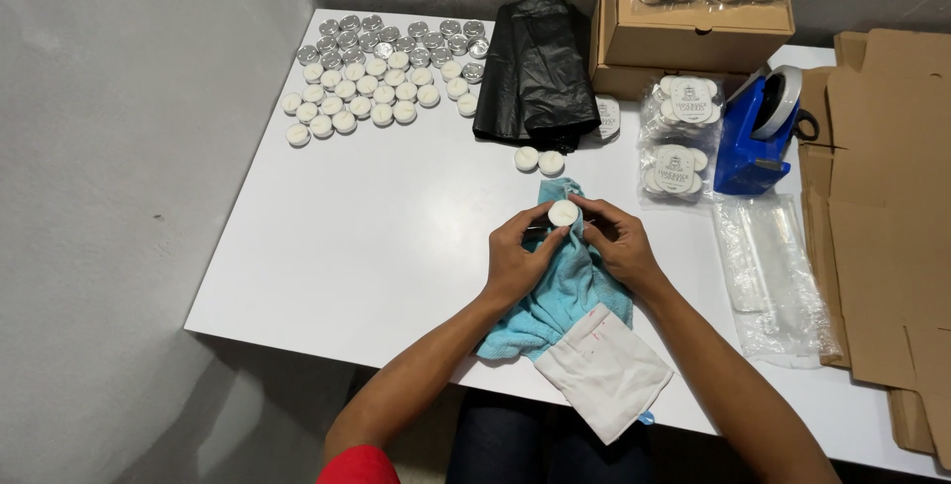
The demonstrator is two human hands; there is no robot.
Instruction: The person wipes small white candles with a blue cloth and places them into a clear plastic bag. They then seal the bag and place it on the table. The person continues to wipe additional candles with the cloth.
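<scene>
Hands, left [515, 256] and right [619, 243], pinch one small round white wax tealight [563, 213] over a crumpled light-blue cloth [565, 291] near the white table's [376, 236] front edge, while many loose tealights [367, 68] crowd the far left corner, apparently unhandled yet.

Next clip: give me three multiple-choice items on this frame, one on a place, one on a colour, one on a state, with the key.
1. Where is the tape dispenser?
A. right of the hands
B. far left corner
C. on the box

2. The cloth under the hands is
A. red
B. light blue
C. black

3. The tealight is
A. lying on the table
B. held by both hands
C. bagged

Key: A, it stands by the cardboard; B, plainly light blue; B, left hand and right hand pinch it.
</scene>
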